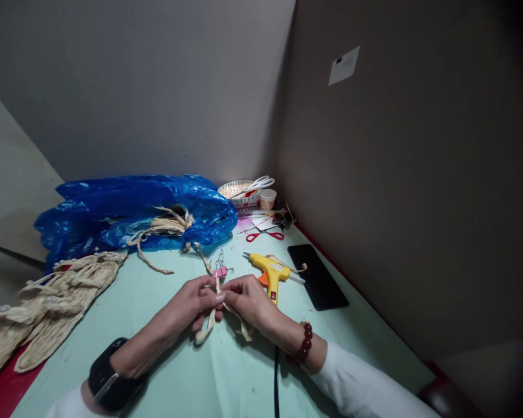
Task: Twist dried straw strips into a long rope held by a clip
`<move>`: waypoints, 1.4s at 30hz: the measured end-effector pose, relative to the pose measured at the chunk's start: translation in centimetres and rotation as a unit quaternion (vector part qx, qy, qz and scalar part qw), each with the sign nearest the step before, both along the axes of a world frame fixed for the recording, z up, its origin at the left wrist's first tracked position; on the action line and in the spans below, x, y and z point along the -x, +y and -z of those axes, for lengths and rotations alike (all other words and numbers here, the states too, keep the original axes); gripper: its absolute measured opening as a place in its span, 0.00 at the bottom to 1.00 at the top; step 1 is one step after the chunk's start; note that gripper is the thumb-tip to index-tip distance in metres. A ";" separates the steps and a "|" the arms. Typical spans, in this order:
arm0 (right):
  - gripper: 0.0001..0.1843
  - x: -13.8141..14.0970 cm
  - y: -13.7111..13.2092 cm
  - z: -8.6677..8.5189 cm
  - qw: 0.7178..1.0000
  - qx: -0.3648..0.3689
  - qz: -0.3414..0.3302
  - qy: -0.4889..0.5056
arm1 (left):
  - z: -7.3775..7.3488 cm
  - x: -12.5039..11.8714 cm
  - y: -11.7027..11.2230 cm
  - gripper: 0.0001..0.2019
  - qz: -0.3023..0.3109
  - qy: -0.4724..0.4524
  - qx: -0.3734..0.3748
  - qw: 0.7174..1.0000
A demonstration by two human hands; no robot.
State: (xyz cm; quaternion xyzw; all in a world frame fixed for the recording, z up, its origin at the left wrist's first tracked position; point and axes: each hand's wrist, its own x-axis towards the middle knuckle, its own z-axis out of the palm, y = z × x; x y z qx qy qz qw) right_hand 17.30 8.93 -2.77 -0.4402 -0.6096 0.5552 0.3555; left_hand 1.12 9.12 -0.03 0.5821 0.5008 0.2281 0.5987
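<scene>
Both hands meet over the middle of the table, pinching pale dried plant-fibre strips. My left hand [197, 299] is closed, thumb and fingertips pressed on a fibre strip [206, 331] whose loose end hangs below. Close against it, my right hand [251, 297] is also closed, with another strip end [246, 331] dangling under the palm. A pink binder clip [220, 272] sits just beyond the fingertips, where the strips appear to start. The exact crossing of the strips is hidden by the fingers. A yellow glue gun [272, 273] lies right behind my right hand.
A blue plastic bag [135, 197] spreads at the back left, with loose fibre strips [169, 223] in its mouth. Woven fibre sandals [65, 307] lie at left. Red-handled scissors [265, 236], a basket [239, 191], a paper cup [267, 200] and a black phone [317, 276] are beyond. A black cable [276, 383] runs forward.
</scene>
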 end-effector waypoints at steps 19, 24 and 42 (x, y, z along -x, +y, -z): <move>0.13 -0.5 -1.6 -2.4 0.888 -0.241 -0.006 -0.392 | 2.0 -0.4 -0.6 0.14 -0.088 0.040 -0.037 0.995; 0.10 0.1 -3.2 -2.7 0.832 -0.322 0.008 -0.451 | 1.9 -0.7 -0.9 0.13 -0.113 0.039 -0.064 0.991; 0.13 -0.5 -1.9 -3.1 0.945 -0.204 0.029 -0.255 | 1.5 -0.2 -1.3 0.15 -0.104 -0.057 0.049 0.992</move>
